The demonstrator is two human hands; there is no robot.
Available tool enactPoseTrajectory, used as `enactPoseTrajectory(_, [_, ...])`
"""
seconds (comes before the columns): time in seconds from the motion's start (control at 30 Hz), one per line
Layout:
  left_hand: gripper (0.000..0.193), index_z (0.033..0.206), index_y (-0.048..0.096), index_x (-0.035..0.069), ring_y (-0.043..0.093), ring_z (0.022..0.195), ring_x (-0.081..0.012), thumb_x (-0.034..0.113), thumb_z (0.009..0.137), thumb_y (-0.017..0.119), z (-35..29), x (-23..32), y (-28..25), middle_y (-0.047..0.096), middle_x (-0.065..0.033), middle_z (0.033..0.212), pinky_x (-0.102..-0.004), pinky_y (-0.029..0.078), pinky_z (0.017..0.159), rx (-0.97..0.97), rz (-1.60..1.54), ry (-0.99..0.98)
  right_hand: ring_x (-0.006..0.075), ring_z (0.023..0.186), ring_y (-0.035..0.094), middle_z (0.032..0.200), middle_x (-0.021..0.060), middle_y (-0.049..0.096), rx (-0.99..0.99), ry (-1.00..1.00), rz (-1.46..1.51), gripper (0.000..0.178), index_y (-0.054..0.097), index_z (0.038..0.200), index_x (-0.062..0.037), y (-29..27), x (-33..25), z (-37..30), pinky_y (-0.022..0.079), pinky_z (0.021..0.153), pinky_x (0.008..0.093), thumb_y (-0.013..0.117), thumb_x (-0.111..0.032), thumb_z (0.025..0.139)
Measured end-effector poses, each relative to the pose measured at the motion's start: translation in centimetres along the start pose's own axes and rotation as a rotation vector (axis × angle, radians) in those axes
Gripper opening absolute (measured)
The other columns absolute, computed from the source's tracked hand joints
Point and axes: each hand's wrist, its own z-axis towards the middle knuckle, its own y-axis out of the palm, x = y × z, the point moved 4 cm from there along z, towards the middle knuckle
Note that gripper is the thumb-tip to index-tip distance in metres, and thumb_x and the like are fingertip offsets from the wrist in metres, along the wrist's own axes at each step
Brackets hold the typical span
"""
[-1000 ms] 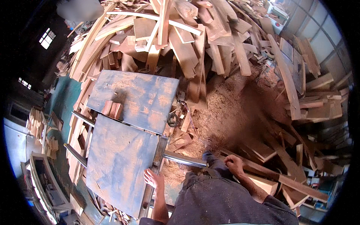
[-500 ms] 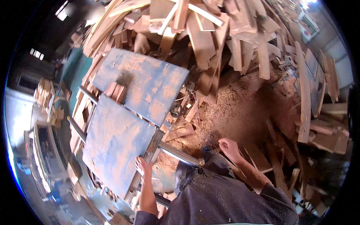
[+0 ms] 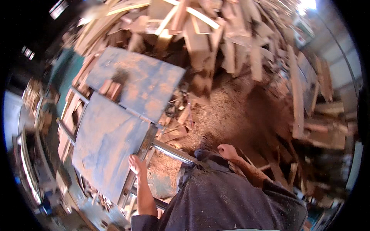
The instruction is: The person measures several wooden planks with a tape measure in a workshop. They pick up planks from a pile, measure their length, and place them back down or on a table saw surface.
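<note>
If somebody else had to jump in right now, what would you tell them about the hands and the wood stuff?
Left hand: resting on the near edge of the dusty blue table, holding nothing.
Right hand: empty, down by the hip over the sawdust floor.
Small wood blocks sit on the far table panel.
Big scrap wood pile lies beyond.
Nothing is picked up yet.
</note>
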Motion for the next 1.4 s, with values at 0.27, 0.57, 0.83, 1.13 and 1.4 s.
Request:
enactPoseTrajectory(0.27, [0.066,0.117,0.054,-0.002,0.053,0.126,-0.0396,0.022,0.068,0.091,1.0,-0.1,-0.7,0.056,-0.0202,0.130,-0.0516,0.045,0.104,0.006,0.024,0.084,0.0427,0.093,0.070,0.097,0.0228,0.072,0.044,0.089,-0.031,0.022,0.073,0.096,-0.0067,5.3,2.7,-4.9,0.055,0.078,0.0536,0.063,-0.023,0.085])
enactPoseTrajectory(0.57, [0.066,0.115,0.057,-0.002,0.057,0.115,-0.0406,0.034,0.069,0.087,3.6,-1.6,-0.9,0.059,-0.0196,0.118,-0.0519,0.046,0.100,-0.056,0.092,0.107,0.0430,0.100,0.068,0.105,0.0209,0.072,0.169,0.286,0.170,0.031,0.074,0.101,-0.0072,6.0,4.0,-6.8,0.055,0.084,0.0521,0.065,-0.031,0.084])
enactPoseTrajectory(0.83, [0.069,0.116,0.056,-0.004,0.058,0.113,-0.0417,0.039,0.070,0.086,4.7,-2.1,-0.3,0.059,-0.0202,0.117,-0.0543,0.046,0.099,-0.055,0.168,0.142,0.0427,0.103,0.068,0.106,0.0229,0.073,0.248,0.552,0.473,0.037,0.076,0.106,-0.0058,8.9,8.3,-10.5,0.053,0.090,0.0501,0.062,-0.030,0.081])
enactPoseTrajectory(1.13, [0.076,0.122,0.057,-0.004,0.060,0.115,-0.0426,0.040,0.070,0.089,5.0,-1.4,-0.7,0.062,-0.0205,0.123,-0.0547,0.047,0.101,-0.174,0.216,0.117,0.0409,0.099,0.070,0.103,0.0218,0.074,0.201,0.731,0.396,0.034,0.078,0.103,-0.0076,16.5,11.8,-16.5,0.055,0.089,0.0496,0.059,-0.029,0.083])
enactPoseTrajectory(1.4, [0.073,0.118,0.059,-0.001,0.065,0.109,-0.0413,0.042,0.069,0.090,4.9,-1.4,-0.9,0.064,-0.0190,0.118,-0.0516,0.052,0.098,-0.143,0.306,0.142,0.0384,0.107,0.069,0.111,0.0220,0.073,0.149,0.802,0.461,0.041,0.075,0.113,-0.0065,19.2,11.1,-19.3,0.053,0.093,0.0458,0.068,-0.035,0.086])
